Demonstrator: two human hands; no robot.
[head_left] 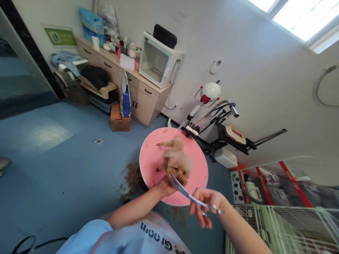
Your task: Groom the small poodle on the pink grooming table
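Observation:
A small curly-haired tan dog (178, 160) is on a round pink table (200, 164), its head toward me. My left hand (167, 186) is under the dog's chin, its fingers closed and partly hidden by the muzzle and the blades. In my right hand (208, 204) is a pair of scissors (182, 189), with fingers at the handle rings. The scissors' blades point up and left, their tips overlapping the side of the dog's muzzle in view. I cannot tell whether the tips touch the fur.
Cut fur (132, 178) lies on the blue floor left of the table. Behind it stand a white dryer (210, 92) on a stand and a wooden cabinet (148, 102) with a glass-fronted box (156, 60). Wire cages (291, 222) are at the lower right.

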